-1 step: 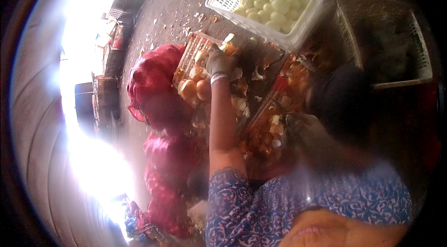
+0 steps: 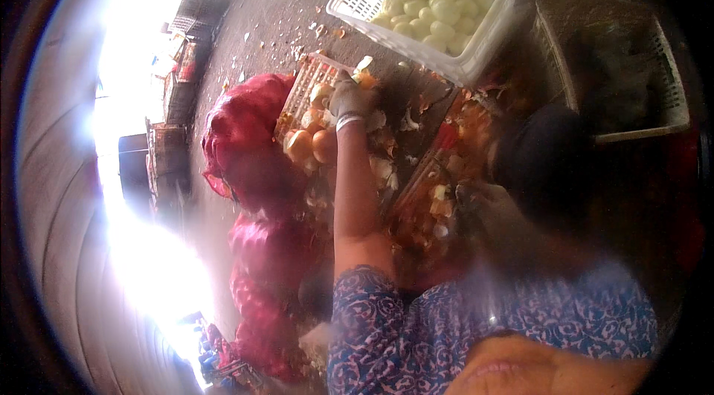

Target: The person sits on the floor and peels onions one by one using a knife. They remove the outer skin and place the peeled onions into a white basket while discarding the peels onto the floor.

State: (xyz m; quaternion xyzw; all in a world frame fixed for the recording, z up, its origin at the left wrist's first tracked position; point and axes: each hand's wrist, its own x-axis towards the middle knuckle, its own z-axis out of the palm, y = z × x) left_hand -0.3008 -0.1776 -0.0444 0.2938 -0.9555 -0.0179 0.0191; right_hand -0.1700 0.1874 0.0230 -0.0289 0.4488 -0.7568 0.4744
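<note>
My left hand [image 2: 352, 101], in a pale glove, reaches to a plastic crate [image 2: 301, 88] of brown onions [image 2: 300, 145] and loose skins; its fingers curl over something I cannot make out. My right hand [image 2: 470, 196] is dim and blurred at the right, beside a long tray [image 2: 416, 179] strewn with onion skins and scraps; its fingers are unclear. Red mesh sacks [image 2: 249, 123], full and lumpy, lie left of the onions.
A white basket [image 2: 355, 2] of peeled onions stands at the top. A dirty crate [image 2: 673, 97] with dark contents is at the right. Scraps litter the ground [image 2: 245, 23]. Stacked crates [image 2: 175, 94] line the bright left side.
My left hand and forearm have shifted very slightly; otherwise the view is nearly the same.
</note>
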